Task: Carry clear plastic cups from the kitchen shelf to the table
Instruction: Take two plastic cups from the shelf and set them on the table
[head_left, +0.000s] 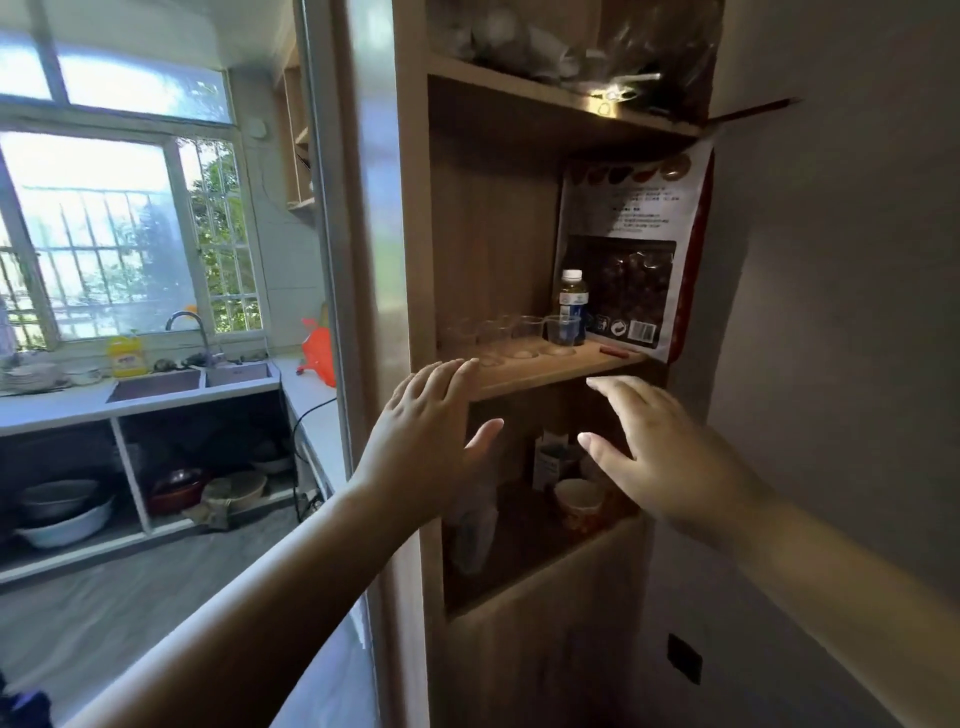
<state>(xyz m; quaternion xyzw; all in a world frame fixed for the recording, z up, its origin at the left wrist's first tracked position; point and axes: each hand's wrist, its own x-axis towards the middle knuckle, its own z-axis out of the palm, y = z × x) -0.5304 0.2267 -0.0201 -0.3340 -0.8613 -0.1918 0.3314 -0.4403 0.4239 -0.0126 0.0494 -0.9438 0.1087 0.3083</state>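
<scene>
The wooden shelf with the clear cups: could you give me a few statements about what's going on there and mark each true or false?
1. Both hands are empty. True: the left hand and right hand are open, holding nothing.
2. The clear cups are stacked in one tower. False: they stand side by side in a row on the wooden shelf.
3. A small bottle stands behind the rightmost cup. True.
4. The red-edged snack bag lies flat on the shelf. False: it stands upright at the right.
5. The right hand is gripping a cup. False: it is below the shelf edge.
</scene>
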